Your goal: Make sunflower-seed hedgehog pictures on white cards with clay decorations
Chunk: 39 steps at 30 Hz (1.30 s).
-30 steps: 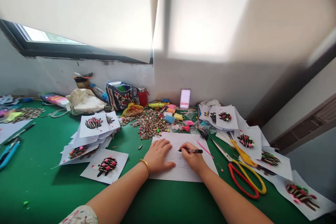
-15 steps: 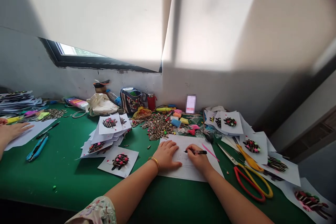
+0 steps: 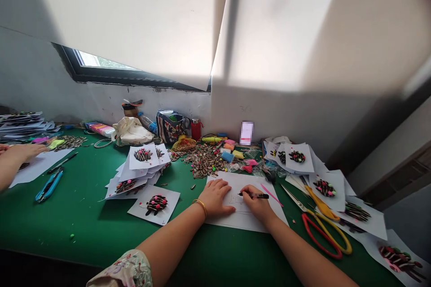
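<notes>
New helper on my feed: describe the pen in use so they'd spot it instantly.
On the green table, find the white sheet with the left hand spread on it. The pen is in the right hand over that sheet, tip pointing left. It is black and held, unlike the pink strip loose beside it.

No text, brand or label clearly legible. Faint scrawl (image 3: 245, 108) on wall (image 3: 286, 116) just above phone (image 3: 247, 133): perhaps begins with figure 3, rest too pale. Phone screen pixelated, unreadable. Small dark mark (image 3: 164, 222) at near corner of loose card (image 3: 171, 206), too tiny to read. Print on colourful packet (image 3: 99, 129) too small. Thin lines on white paper (image 3: 232, 223), nothing legible.
</notes>
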Available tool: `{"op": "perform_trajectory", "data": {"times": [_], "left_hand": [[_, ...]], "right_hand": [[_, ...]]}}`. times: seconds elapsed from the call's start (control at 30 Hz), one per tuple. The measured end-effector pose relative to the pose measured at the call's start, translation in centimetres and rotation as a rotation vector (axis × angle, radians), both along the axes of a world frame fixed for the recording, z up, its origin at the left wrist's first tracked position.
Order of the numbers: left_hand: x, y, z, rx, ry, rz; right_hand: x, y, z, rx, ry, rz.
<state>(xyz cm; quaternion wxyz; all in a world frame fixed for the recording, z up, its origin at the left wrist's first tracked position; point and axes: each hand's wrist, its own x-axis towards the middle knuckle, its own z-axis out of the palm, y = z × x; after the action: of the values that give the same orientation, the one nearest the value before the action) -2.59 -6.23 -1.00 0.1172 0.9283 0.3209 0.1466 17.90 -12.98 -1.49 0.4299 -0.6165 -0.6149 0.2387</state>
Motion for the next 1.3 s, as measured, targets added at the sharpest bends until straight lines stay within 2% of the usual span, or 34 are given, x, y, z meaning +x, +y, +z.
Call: {"op": "perform_trajectory", "data": {"times": [0.27, 0.53, 0.77, 1.0, 1.3], "left_hand": [[0.1, 0.2, 0.0, -0.015, 0.009, -0.006], [0.1, 0.3, 0.1, -0.017, 0.001, -0.016], [0.8, 0.7, 0.6, -0.014, 0.051, -0.016], [0.9, 1.0, 0.5, -0.038, 0.057, -0.018], [0.7, 1.2, 0.0, -0.038, 0.083, -0.027]], "right_hand": [[1.1, -0.6, 1.0, -0.046, 0.010, 0.115], [0.9, 0.1, 0.4, -0.108, 0.048, 0.034], [0.6, -0.3, 0.7, -0.150, 0.071, 0.040], [1.1, -0.7, 0.7, -0.075, 0.029, 0.020], [1.1, -0.6, 1.3, -0.157, -0.089, 0.007]]}}
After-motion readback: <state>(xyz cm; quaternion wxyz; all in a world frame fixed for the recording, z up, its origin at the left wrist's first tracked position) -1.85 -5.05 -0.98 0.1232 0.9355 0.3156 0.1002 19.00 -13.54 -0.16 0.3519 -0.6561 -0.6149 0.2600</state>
